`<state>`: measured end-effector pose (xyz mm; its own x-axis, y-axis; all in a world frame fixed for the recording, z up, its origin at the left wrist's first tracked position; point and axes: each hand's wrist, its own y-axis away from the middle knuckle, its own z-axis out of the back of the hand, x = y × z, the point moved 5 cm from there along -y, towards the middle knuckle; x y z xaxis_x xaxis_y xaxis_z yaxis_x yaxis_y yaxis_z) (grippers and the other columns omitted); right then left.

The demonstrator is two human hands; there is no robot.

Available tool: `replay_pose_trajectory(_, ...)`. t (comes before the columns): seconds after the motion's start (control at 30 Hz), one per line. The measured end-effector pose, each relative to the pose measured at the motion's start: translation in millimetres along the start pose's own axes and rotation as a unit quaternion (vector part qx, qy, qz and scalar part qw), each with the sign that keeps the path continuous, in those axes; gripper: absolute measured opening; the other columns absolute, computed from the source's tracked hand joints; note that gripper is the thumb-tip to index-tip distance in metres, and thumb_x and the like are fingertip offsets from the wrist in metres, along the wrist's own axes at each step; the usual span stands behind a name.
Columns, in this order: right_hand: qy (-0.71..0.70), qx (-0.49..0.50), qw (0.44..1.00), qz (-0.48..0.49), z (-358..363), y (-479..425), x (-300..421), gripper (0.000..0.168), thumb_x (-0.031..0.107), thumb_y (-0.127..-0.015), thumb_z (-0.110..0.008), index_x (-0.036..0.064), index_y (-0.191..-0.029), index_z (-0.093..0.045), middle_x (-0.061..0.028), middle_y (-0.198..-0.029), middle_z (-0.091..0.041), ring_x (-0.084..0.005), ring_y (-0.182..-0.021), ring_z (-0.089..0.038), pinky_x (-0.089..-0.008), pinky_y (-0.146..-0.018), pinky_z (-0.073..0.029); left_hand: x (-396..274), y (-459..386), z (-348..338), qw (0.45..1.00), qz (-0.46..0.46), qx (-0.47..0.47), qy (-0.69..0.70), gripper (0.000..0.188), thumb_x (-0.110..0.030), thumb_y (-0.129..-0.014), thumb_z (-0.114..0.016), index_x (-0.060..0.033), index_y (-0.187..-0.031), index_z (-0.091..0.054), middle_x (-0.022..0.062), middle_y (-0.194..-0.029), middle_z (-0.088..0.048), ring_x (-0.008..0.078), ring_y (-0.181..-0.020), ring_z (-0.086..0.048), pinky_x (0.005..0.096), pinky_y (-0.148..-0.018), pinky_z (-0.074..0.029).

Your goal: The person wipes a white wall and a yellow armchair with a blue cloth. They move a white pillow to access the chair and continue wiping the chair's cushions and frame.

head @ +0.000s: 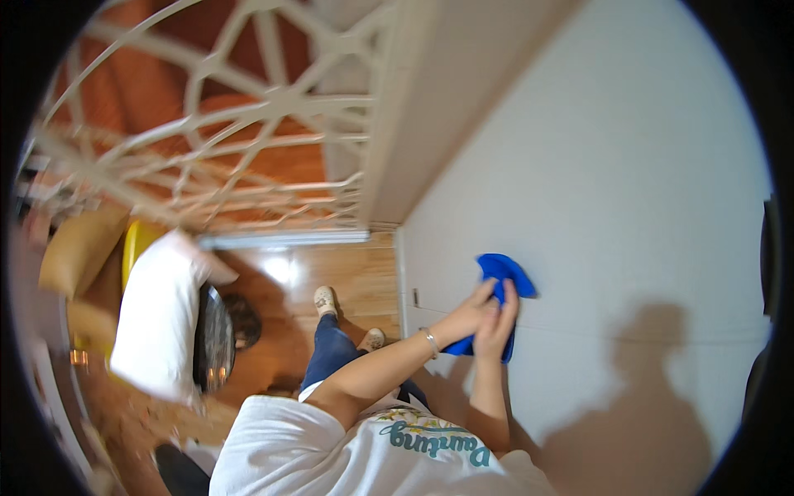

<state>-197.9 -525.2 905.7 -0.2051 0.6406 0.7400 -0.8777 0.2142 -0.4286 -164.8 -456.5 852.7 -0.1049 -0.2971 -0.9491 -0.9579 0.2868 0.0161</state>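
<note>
A bright blue cloth (505,270) is bunched between my two hands, in front of a pale wall panel (595,186). My left hand (474,308), with a silver bangle at its wrist, grips the cloth from the left. My right hand (496,325) is closed around it just alongside, the fingers of both hands close together. Part of the cloth fans out beyond the fingertips, and more hangs below the hands. Whether the cloth touches the panel I cannot tell.
A cream lattice screen (273,99) rises at the upper left beside a beige post (422,105). Left of my feet, a white pillow (158,316) lies against a dark round tabletop (216,341). Tan cushions (84,248) are behind it. The floor (366,266) is wood.
</note>
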Motion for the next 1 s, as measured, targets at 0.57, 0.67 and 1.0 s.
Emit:
replay_pose_trajectory(0.57, -0.32, 0.47, 0.786, -0.242, -287.4, 144.9, 208.6, 0.046, 0.009, -0.093, -0.059, -0.003, -0.135, -0.045, -0.0143, -0.125, -0.057, -0.0181, -0.109, -0.056, -0.0295, -0.094, -0.045, -84.9, 246.0, 333.2, 0.862, 0.015, -0.481, 0.157, 0.025, -0.02, -0.094, -0.054, -0.001, -0.111, -0.058, 0.0061, -0.096, -0.062, 0.0115, -0.088, -0.056, 0.0257, -0.078, -0.047)
replay_pose_trajectory(0.67, -0.29, 0.557, 0.755, -0.189, -345.8, 207.8, 267.1, 0.036, 0.013, -0.096, -0.056, 0.0, -0.129, -0.053, -0.0091, -0.116, -0.062, -0.0152, -0.102, -0.058, -0.0287, -0.087, -0.048, -80.8, 311.6, 419.7, 0.806, -0.028, -0.588, 0.063, 0.021, -0.018, -0.093, -0.055, -0.0014, -0.106, -0.059, 0.0063, -0.097, -0.062, 0.0108, -0.087, -0.057, 0.0253, -0.076, -0.048)
replay_pose_trajectory(1.0, -0.344, 0.606, 0.703, -0.142, -474.9, 317.2, 391.7, 0.023, 0.007, -0.089, -0.059, -0.007, -0.106, -0.064, -0.0077, -0.131, -0.052, -0.0171, -0.111, -0.053, -0.0296, -0.096, -0.041, -86.3, 482.6, 572.9, 0.744, 0.104, -0.657, 0.062, 0.037, -0.029, -0.095, -0.054, 0.0017, -0.116, -0.058, 0.0096, -0.101, -0.063, 0.0144, -0.093, -0.057, 0.0272, -0.083, -0.046)
